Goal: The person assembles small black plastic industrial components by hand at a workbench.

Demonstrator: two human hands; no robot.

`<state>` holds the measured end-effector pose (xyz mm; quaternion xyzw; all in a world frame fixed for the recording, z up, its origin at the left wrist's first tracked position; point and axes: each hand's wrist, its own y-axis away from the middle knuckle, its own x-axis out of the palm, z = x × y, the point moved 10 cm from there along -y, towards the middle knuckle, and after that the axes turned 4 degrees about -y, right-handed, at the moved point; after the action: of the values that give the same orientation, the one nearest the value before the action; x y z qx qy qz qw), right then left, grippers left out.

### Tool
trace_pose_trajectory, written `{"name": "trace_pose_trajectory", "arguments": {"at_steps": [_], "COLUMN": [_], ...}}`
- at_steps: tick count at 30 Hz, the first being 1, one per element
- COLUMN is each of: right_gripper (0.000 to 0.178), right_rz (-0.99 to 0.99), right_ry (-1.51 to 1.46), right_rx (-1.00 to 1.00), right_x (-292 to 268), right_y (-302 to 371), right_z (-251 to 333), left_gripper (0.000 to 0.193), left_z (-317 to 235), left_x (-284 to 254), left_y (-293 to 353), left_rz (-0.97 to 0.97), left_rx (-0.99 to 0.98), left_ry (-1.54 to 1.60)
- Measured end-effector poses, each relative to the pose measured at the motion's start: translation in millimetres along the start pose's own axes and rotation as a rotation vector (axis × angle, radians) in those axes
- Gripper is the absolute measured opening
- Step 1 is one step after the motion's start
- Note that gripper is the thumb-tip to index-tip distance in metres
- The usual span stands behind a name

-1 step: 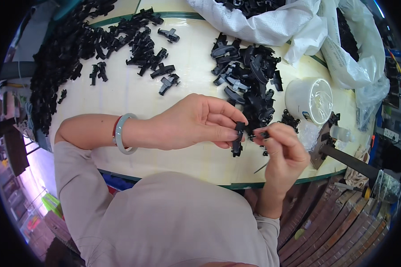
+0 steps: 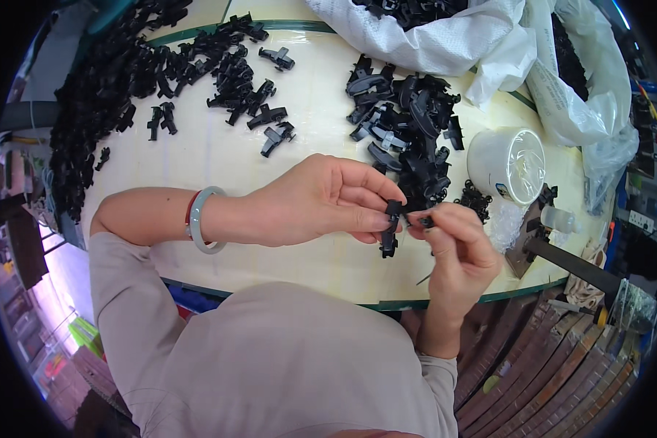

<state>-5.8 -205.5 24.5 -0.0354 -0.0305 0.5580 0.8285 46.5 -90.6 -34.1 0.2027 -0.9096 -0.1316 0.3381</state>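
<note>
My left hand [image 2: 310, 203] holds a black plastic clip-like part [image 2: 390, 230] upright between thumb and fingers. Close beside it, my right hand [image 2: 461, 244] pinches a small black piece [image 2: 425, 221], whose exact kind is too small to make out. A thin dark rod [image 2: 424, 279] sticks out below the right hand; how it is held is hidden. Just beyond both hands lies a heap of curved black plastic parts [image 2: 420, 109]. Tiny black pieces [image 2: 474, 198] are gathered to the right of that heap.
A large pile of black parts [image 2: 87, 117] covers the table's left side, with loose ones [image 2: 276, 137] toward the middle. White sacks [image 2: 445, 36] of parts stand at the back. On the right are a white tub [image 2: 505, 164], a small clear bottle [image 2: 558, 219] and a dark metal bar [image 2: 573, 264].
My right hand has moved slightly left, bringing its small black piece nearer the clip-like part. My left hand stays in place.
</note>
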Motion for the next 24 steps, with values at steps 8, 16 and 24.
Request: {"name": "trace_pose_trajectory", "arguments": {"at_steps": [8, 16, 24], "right_gripper": [0.019, 0.022, 0.026], "right_rz": [0.003, 0.065, 0.154], "right_ry": [0.144, 0.201, 0.318], "right_rx": [-0.117, -0.199, -0.295], "right_x": [13, 21, 31], "right_y": [4, 3, 5], "right_z": [5, 9, 18], "left_gripper": [0.027, 0.028, 0.025], "left_z": [0, 0, -5], "left_x": [-2, -4, -7], "left_y": [3, 4, 5], "left_rz": [-0.006, -0.025, -0.074], "left_rx": [0.009, 0.009, 0.105], "left_ry": [-0.021, -0.044, -0.184]}}
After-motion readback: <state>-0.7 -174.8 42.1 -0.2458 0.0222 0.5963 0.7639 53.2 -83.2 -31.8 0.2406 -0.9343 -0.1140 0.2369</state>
